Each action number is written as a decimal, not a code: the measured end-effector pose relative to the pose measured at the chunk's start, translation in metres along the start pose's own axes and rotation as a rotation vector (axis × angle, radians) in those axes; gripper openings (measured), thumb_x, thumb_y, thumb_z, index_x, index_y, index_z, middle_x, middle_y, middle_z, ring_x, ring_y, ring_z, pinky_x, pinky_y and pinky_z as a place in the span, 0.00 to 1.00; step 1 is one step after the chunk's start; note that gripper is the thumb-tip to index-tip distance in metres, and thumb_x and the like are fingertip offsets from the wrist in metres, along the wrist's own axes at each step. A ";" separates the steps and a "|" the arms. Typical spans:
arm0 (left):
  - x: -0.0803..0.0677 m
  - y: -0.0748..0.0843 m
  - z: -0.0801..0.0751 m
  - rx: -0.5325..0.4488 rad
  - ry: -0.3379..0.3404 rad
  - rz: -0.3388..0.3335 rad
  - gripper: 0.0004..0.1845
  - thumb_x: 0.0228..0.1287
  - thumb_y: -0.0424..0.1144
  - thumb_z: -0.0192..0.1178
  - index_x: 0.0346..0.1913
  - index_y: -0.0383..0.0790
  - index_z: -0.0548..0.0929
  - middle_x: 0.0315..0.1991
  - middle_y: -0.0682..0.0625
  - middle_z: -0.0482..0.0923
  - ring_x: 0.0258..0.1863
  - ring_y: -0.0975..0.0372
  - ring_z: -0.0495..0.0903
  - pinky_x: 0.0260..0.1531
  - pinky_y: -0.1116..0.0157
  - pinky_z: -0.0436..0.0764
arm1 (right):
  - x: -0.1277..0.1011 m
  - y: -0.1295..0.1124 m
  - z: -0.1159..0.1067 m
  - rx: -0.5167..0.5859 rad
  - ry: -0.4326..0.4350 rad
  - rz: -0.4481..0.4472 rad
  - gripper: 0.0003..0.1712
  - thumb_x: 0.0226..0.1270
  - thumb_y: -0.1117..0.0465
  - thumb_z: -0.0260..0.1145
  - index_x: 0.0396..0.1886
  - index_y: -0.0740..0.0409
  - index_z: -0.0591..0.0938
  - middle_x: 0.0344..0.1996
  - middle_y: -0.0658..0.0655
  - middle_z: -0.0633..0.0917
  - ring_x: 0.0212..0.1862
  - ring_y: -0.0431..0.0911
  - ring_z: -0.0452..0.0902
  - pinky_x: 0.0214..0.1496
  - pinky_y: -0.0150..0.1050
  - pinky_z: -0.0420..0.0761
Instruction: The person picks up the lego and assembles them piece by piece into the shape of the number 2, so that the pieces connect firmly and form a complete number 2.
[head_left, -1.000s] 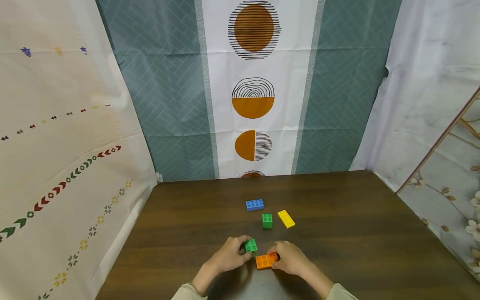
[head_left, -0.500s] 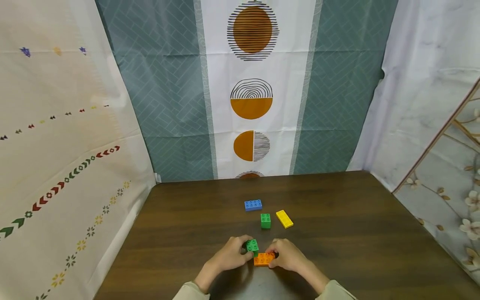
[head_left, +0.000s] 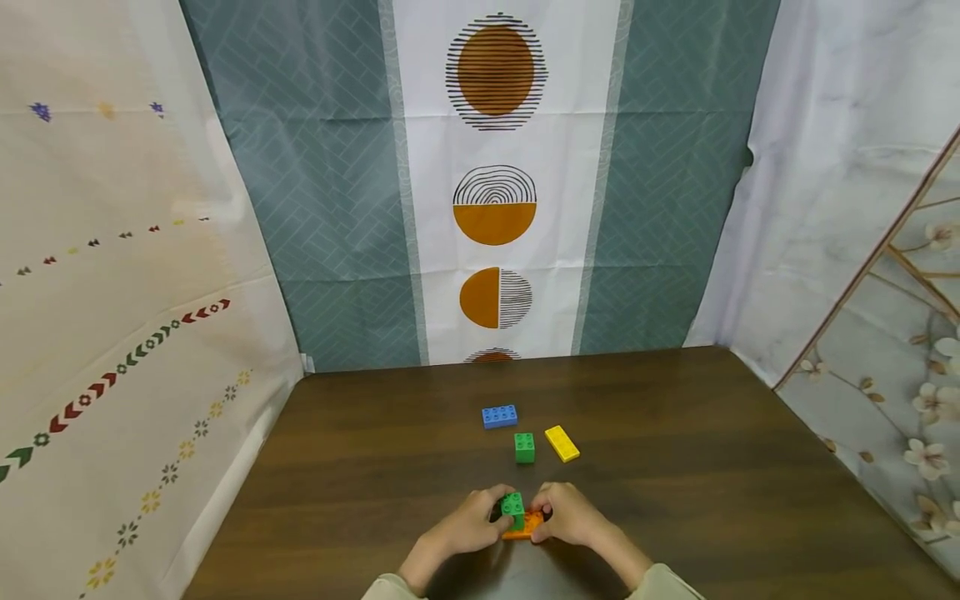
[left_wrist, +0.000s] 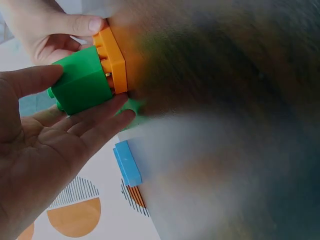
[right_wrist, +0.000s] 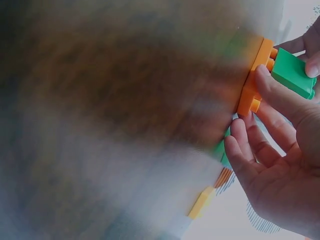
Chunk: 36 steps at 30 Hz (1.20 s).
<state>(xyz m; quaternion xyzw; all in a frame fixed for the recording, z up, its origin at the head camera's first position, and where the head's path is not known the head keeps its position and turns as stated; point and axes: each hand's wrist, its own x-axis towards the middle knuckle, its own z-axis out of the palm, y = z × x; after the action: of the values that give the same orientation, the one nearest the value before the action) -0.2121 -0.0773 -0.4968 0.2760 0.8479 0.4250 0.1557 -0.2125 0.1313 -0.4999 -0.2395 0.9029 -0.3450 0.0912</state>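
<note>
My left hand (head_left: 472, 522) pinches a green toy building brick (head_left: 513, 510) between thumb and fingers. That brick stands over the left end of a flat orange brick (head_left: 533, 523), at its studs; the left wrist view shows the green brick (left_wrist: 82, 80) slightly tilted against the orange one (left_wrist: 114, 59). Whether the two are pressed fully together I cannot tell. My right hand (head_left: 573, 514) grips the right end of the orange brick on the table, its thumb on the near side in the right wrist view, where the orange brick (right_wrist: 256, 75) shows a free stud.
Beyond the hands, a second green brick (head_left: 524, 448) stands on the dark wooden table (head_left: 360, 467). A blue brick (head_left: 499, 417) lies farther back, and a flat yellow brick (head_left: 562, 443) lies to the right. Patterned cloths (head_left: 337, 208) hang behind and beside the table.
My left hand has brought the green brick from behind the orange brick's left end to over its studs. My right hand keeps its grip. The head view has shifted slightly.
</note>
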 end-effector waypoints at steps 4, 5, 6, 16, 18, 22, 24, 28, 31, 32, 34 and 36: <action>0.000 0.000 0.000 -0.028 -0.014 0.003 0.17 0.66 0.32 0.58 0.56 0.29 0.76 0.32 0.54 0.77 0.26 0.72 0.70 0.28 0.77 0.72 | 0.001 0.001 0.002 0.000 0.002 0.007 0.15 0.47 0.63 0.80 0.35 0.65 0.87 0.32 0.53 0.83 0.34 0.41 0.75 0.36 0.32 0.77; 0.000 0.000 -0.001 -0.032 -0.017 0.004 0.17 0.66 0.31 0.58 0.56 0.28 0.76 0.32 0.54 0.77 0.26 0.72 0.70 0.27 0.77 0.71 | 0.001 0.001 0.002 -0.002 0.007 0.002 0.15 0.47 0.63 0.80 0.35 0.65 0.87 0.32 0.53 0.83 0.34 0.41 0.75 0.36 0.32 0.77; -0.001 0.000 -0.001 -0.034 -0.019 0.006 0.17 0.66 0.31 0.58 0.56 0.29 0.76 0.32 0.54 0.77 0.25 0.72 0.69 0.27 0.77 0.71 | 0.001 0.001 0.003 -0.004 0.010 0.001 0.15 0.46 0.63 0.80 0.35 0.65 0.88 0.32 0.52 0.83 0.34 0.41 0.75 0.36 0.32 0.77; -0.004 -0.001 0.001 -0.050 -0.042 -0.011 0.16 0.65 0.31 0.60 0.55 0.30 0.78 0.36 0.50 0.81 0.27 0.71 0.71 0.30 0.76 0.74 | -0.001 0.002 0.007 0.035 -0.006 0.037 0.16 0.46 0.64 0.80 0.36 0.66 0.88 0.32 0.54 0.83 0.34 0.44 0.76 0.35 0.32 0.78; -0.005 -0.001 0.001 -0.038 -0.044 -0.004 0.15 0.65 0.30 0.60 0.54 0.30 0.78 0.35 0.50 0.80 0.27 0.71 0.71 0.29 0.76 0.74 | 0.000 0.001 0.007 0.048 -0.005 0.043 0.16 0.45 0.64 0.80 0.36 0.66 0.88 0.31 0.54 0.82 0.33 0.44 0.75 0.34 0.32 0.76; -0.006 -0.002 0.000 0.015 -0.039 0.026 0.15 0.65 0.30 0.60 0.53 0.29 0.77 0.34 0.49 0.80 0.27 0.72 0.70 0.30 0.76 0.74 | 0.001 -0.001 0.007 0.073 -0.005 0.061 0.16 0.44 0.66 0.80 0.35 0.66 0.88 0.29 0.54 0.81 0.32 0.42 0.73 0.31 0.31 0.74; -0.006 -0.003 0.000 0.037 -0.033 0.034 0.15 0.65 0.30 0.60 0.53 0.29 0.78 0.36 0.49 0.81 0.28 0.72 0.70 0.31 0.75 0.74 | 0.002 -0.001 0.008 0.082 -0.006 0.067 0.15 0.44 0.66 0.80 0.34 0.67 0.88 0.28 0.54 0.81 0.31 0.42 0.73 0.30 0.31 0.74; -0.004 -0.002 -0.001 0.071 -0.033 0.041 0.15 0.65 0.31 0.61 0.53 0.29 0.78 0.37 0.48 0.82 0.28 0.72 0.70 0.31 0.75 0.74 | 0.003 0.000 0.007 0.086 -0.007 0.064 0.15 0.44 0.66 0.80 0.34 0.66 0.89 0.28 0.54 0.80 0.31 0.42 0.74 0.30 0.31 0.76; -0.001 0.001 -0.002 0.109 -0.038 0.036 0.15 0.65 0.32 0.61 0.53 0.29 0.79 0.38 0.48 0.82 0.28 0.73 0.70 0.32 0.75 0.75 | 0.003 0.002 0.005 0.092 -0.006 0.062 0.16 0.45 0.66 0.80 0.35 0.67 0.89 0.28 0.54 0.81 0.30 0.42 0.75 0.30 0.31 0.77; 0.000 0.002 -0.003 0.124 -0.036 0.034 0.16 0.65 0.32 0.61 0.53 0.29 0.79 0.39 0.48 0.82 0.28 0.73 0.70 0.32 0.75 0.75 | 0.003 0.002 0.004 0.092 -0.005 0.061 0.16 0.45 0.66 0.80 0.35 0.67 0.88 0.28 0.54 0.81 0.30 0.42 0.75 0.30 0.31 0.77; 0.000 0.003 -0.002 0.131 -0.027 0.035 0.15 0.64 0.31 0.61 0.53 0.29 0.79 0.38 0.47 0.83 0.28 0.73 0.70 0.31 0.75 0.75 | 0.004 0.001 0.002 0.099 -0.002 0.065 0.16 0.44 0.66 0.80 0.36 0.68 0.88 0.28 0.55 0.81 0.30 0.42 0.75 0.29 0.30 0.77; 0.001 0.002 -0.001 0.139 -0.006 0.038 0.15 0.63 0.30 0.61 0.52 0.29 0.80 0.37 0.48 0.82 0.27 0.73 0.70 0.30 0.75 0.75 | 0.005 0.000 0.000 0.100 0.005 0.070 0.17 0.44 0.67 0.80 0.36 0.68 0.88 0.28 0.55 0.81 0.30 0.42 0.75 0.29 0.30 0.78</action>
<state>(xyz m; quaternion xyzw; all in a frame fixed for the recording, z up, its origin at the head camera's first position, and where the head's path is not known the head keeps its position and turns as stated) -0.2125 -0.0767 -0.4945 0.3034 0.8695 0.3671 0.1308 -0.2168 0.1283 -0.5001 -0.2022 0.8926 -0.3868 0.1128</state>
